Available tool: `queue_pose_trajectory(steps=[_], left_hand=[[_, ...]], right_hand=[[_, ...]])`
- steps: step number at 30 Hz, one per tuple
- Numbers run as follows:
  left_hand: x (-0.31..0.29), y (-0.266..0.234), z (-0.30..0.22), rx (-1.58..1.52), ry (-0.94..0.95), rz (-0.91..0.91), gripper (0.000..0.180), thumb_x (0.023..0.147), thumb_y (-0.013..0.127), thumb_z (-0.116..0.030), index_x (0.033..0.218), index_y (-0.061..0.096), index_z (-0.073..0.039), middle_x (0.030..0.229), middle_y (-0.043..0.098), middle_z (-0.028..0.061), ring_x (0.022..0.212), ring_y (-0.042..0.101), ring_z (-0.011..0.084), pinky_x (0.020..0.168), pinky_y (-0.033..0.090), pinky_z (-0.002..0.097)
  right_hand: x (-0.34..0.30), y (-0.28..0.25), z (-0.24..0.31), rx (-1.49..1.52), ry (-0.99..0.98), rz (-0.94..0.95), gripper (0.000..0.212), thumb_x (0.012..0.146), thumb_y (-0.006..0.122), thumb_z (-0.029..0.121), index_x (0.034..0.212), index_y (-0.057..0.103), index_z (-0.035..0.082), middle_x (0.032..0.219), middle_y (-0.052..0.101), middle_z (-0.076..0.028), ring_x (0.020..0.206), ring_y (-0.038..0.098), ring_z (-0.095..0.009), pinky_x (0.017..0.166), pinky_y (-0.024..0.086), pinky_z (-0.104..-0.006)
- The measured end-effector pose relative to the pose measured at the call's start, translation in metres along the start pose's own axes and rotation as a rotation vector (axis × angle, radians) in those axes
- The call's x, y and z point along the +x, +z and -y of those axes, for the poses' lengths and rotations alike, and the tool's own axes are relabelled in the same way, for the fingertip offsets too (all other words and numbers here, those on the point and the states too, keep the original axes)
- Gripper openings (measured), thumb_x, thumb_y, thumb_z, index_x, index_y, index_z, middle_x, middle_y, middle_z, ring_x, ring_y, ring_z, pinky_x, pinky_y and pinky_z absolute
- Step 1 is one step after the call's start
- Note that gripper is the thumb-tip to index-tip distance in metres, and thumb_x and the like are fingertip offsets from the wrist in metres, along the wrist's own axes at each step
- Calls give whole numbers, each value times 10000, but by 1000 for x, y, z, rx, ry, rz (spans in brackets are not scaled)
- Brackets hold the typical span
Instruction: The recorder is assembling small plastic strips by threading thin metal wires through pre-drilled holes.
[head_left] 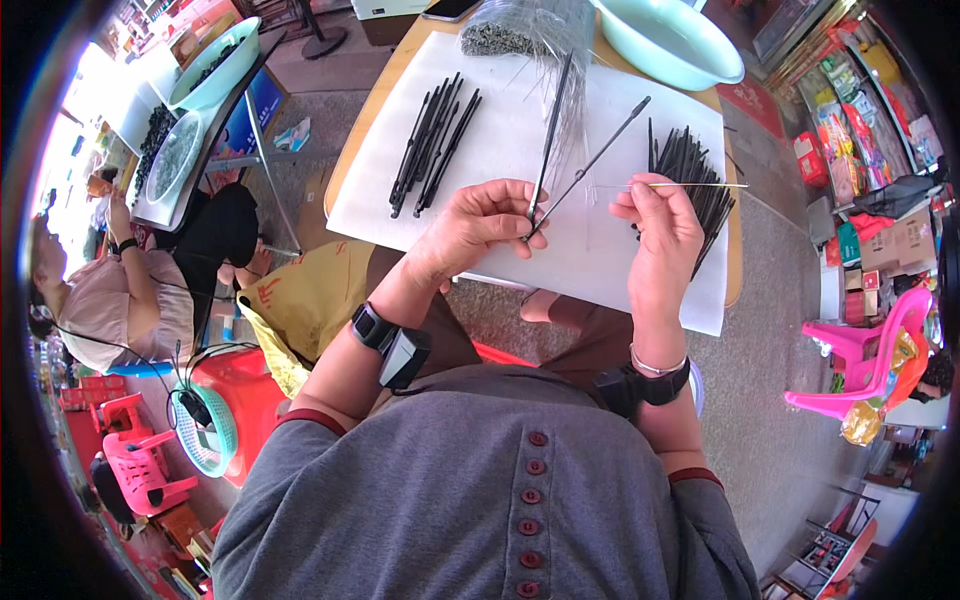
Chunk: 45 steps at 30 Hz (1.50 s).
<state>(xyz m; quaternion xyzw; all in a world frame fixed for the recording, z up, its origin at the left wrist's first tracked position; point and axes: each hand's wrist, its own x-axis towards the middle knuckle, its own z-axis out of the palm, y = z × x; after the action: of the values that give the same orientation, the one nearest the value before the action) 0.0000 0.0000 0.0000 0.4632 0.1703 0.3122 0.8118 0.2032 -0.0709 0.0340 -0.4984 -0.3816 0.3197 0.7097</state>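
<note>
My left hand (490,220) pinches two thin black rods at their lower ends, where they cross in a V. One black rod (555,125) stands nearly upright; the other black rod (610,147) slants up to the right. Between the thumb and fingers of my right hand (660,220) is a thin yellowish needle-like stick (705,184), lying level. Fine clear strands run from it toward the left hand. A loose group of black rods (432,145) lies to the left on the white sheet (380,215), and a denser pile of black rods (700,180) lies beside my right hand.
A bundle of clear strands in plastic (520,35) and a pale green basin (680,45) stand at the table's far side. On the left, a person (130,290) sits by another table with basins (215,65). A pink plastic chair (865,350) stands right, near stocked shelves (860,130).
</note>
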Motion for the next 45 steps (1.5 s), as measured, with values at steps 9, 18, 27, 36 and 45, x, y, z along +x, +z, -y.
queue_pose_trajectory(steps=[9, 18, 27, 36, 45], left_hand=[[0, 2, 1, 36, 23, 2, 345, 838, 577, 53, 1180, 541, 17, 968, 630, 83, 860, 665, 205, 714, 545, 281], [-2, 1, 1, 51, 11, 11, 338, 830, 576, 56, 1163, 549, 3, 969, 630, 88, 841, 675, 220, 697, 553, 278], [-2, 2, 0, 79, -3, 20, 330, 826, 575, 56, 1150, 556, -7, 961, 632, 87, 825, 677, 212, 687, 552, 271], [-2, 0, 0, 92, -32, 47, 350, 816, 590, 73, 1154, 565, -18, 935, 645, 94, 806, 684, 214, 667, 557, 268], [-1, -1, 0, 119, -38, 99, 344, 819, 585, 81, 1148, 551, -10, 910, 632, 89, 802, 684, 213, 652, 560, 265]], right_hand=[[-7, 14, -11, 232, 214, 101, 122, 907, 555, 74, 950, 584, -36, 816, 628, -98, 696, 627, -157, 660, 548, -280], [-10, 17, -20, 278, 287, 173, 137, 909, 527, 71, 973, 577, -39, 844, 628, -101, 707, 631, -164, 670, 556, -294], [-8, 14, -25, 312, 299, 198, 146, 912, 509, 65, 995, 567, -41, 856, 623, -114, 714, 634, -171, 653, 561, -292], [-4, 17, -32, 267, 405, 142, 157, 883, 554, 85, 983, 572, -34, 818, 624, -106, 679, 628, -175, 611, 544, -296], [-1, 15, -32, 270, 527, 174, 146, 867, 568, 112, 945, 590, -9, 772, 616, -84, 632, 609, -160, 589, 538, -300]])
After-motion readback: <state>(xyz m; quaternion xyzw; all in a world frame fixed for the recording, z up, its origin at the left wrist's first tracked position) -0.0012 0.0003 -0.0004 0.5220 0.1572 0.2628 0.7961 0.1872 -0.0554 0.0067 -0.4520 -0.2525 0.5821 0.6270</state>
